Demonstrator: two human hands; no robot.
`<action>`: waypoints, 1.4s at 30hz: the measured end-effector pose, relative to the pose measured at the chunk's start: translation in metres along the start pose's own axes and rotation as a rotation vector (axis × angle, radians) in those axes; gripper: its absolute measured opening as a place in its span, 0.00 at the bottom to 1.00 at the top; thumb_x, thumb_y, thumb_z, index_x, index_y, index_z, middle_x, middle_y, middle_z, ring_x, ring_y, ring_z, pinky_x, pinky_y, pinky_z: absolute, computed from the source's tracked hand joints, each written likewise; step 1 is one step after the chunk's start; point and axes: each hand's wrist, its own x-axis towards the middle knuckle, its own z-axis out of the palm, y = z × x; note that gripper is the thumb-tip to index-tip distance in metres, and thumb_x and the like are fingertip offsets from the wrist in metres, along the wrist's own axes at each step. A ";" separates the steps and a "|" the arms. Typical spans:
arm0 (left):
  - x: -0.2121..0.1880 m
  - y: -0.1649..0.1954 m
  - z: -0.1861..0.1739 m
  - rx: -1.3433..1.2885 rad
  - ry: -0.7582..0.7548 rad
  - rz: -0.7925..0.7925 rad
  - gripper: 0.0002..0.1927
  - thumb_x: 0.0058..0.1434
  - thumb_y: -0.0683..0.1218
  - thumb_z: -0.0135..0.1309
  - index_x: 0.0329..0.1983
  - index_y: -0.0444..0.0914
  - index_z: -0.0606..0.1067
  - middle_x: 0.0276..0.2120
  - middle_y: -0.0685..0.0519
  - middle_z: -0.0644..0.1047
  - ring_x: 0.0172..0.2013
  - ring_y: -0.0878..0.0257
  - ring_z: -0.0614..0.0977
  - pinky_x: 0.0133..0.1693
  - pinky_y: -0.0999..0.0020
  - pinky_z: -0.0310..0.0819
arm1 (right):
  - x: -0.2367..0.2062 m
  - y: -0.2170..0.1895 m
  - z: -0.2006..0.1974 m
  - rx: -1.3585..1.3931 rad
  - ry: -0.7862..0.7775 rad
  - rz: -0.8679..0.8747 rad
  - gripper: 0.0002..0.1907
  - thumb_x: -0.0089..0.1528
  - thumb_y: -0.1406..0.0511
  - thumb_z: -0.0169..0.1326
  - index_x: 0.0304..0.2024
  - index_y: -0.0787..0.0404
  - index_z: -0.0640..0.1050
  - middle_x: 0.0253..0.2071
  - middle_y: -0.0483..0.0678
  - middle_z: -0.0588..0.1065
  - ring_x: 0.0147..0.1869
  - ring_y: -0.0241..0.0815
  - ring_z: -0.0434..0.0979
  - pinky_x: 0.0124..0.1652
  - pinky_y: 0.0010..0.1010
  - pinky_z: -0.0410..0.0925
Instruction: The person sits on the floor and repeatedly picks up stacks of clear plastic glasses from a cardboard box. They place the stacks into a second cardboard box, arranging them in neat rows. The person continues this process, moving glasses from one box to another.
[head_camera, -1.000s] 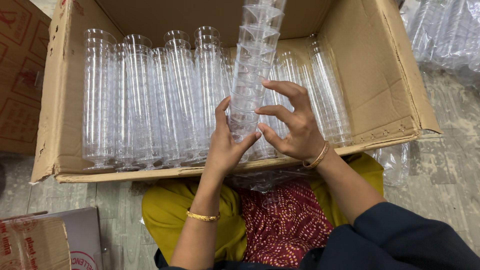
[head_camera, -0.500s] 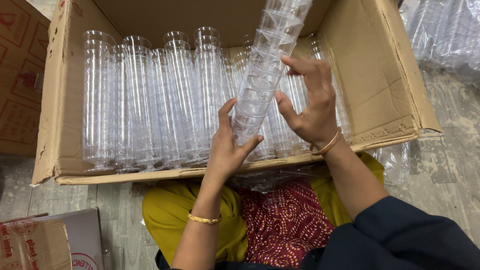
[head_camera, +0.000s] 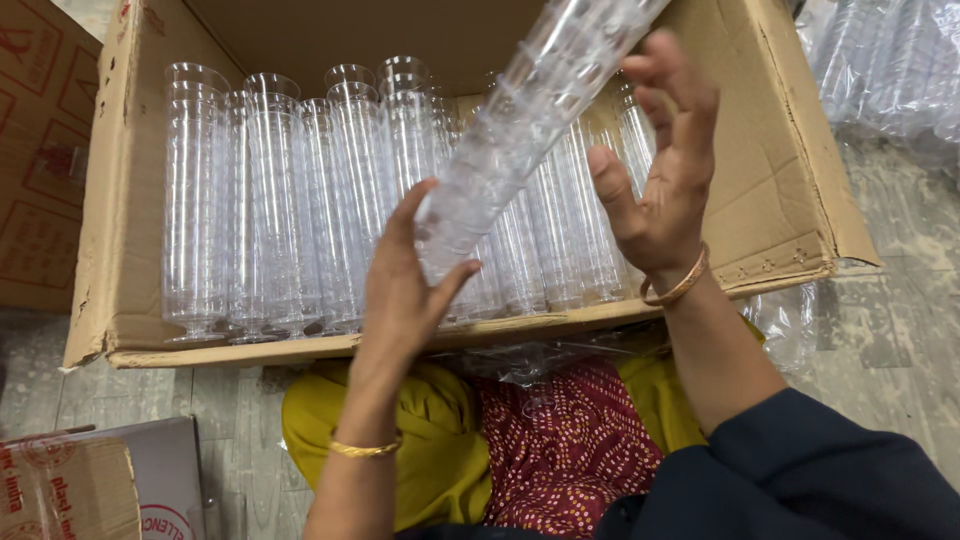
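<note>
A long stack of clear plastic cups (head_camera: 520, 130), nested one in the other, slanted over the open cardboard box (head_camera: 790, 200), its near end low by the middle of the box and its far end rising to the upper right and out of view. The left hand (head_camera: 405, 290) cupped the near end from below and the side, fingers spread and thumb pressed to the lowest cup, so it was closed loosely on the stack rather than clamped. The right hand (head_camera: 660, 170) stood open just right of the stack, palm toward it; whether its fingertips touched the plastic could not be told from this angle. The two hands were thus well apart along the stack. Thin-walled and see-through, the stack probably weighed little, but it looked slippery and likely to bend or slide apart at the joints if held at one end only, and a hard squeeze could crack a rim. The safer hold seemed to be one hand under the base cup and the other round the middle. Further stacks of cups (head_camera: 300, 210) lay side by side in the box, filling its left and middle. More wrapped cups (head_camera: 890, 70) lay on the floor at the far right.
</note>
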 end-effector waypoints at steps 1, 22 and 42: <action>-0.001 -0.003 -0.007 0.070 0.042 0.022 0.49 0.50 0.51 0.69 0.73 0.42 0.57 0.57 0.42 0.74 0.57 0.47 0.76 0.59 0.53 0.72 | 0.000 -0.003 0.002 0.104 0.002 0.032 0.35 0.68 0.52 0.56 0.70 0.59 0.58 0.62 0.50 0.68 0.68 0.41 0.69 0.62 0.33 0.69; -0.040 -0.056 -0.051 0.540 0.266 0.161 0.45 0.50 0.46 0.72 0.71 0.50 0.63 0.59 0.47 0.71 0.60 0.49 0.70 0.63 0.47 0.59 | -0.007 0.031 0.017 1.013 0.012 0.853 0.33 0.58 0.60 0.70 0.61 0.55 0.68 0.48 0.45 0.74 0.53 0.40 0.75 0.57 0.36 0.72; -0.020 -0.065 -0.063 0.214 0.421 -0.289 0.45 0.63 0.59 0.61 0.76 0.38 0.56 0.57 0.38 0.74 0.58 0.46 0.77 0.55 0.48 0.74 | -0.034 0.021 0.019 0.585 0.323 0.551 0.53 0.63 0.44 0.65 0.72 0.42 0.40 0.68 0.48 0.58 0.66 0.43 0.71 0.56 0.39 0.79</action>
